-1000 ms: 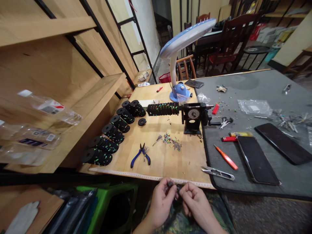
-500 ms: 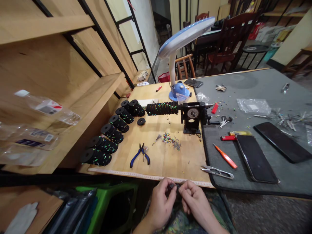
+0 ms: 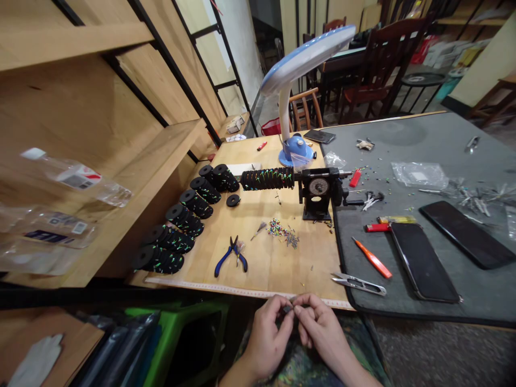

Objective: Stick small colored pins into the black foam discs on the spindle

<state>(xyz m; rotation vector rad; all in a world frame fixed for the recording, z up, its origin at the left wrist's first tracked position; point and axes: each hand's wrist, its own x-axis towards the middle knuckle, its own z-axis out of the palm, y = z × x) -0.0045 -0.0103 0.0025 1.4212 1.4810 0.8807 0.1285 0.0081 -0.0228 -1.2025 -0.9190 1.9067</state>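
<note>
My left hand (image 3: 269, 334) is closed at the table's front edge, thumb and forefinger pinching a small dark piece (image 3: 287, 309) whose kind I cannot make out. Right beside it, my right hand (image 3: 318, 325) is closed too, its fingertips meeting the left ones at that piece; whatever they pinch is hidden. Beyond the hands lie a heap of tiny coloured beads (image 3: 276, 228) and small grey metal bits (image 3: 292, 239). Blue-handled pliers (image 3: 231, 257) rest to the left with jaws pointing away. To the right are thread snips (image 3: 358, 284).
A black hand-cranked winder (image 3: 318, 188) carries a long spool wound with dark, coloured-flecked cord (image 3: 267, 179). Several wound spools (image 3: 161, 259) line the left side. A desk lamp (image 3: 296, 148) stands behind. On the grey mat lie an orange pen-like tool (image 3: 373, 259), phones (image 3: 424, 262) and lighters (image 3: 377, 228).
My right hand has shifted slightly left, bringing its fingertips up against those of my left hand. The things on the table have stayed where they were.
</note>
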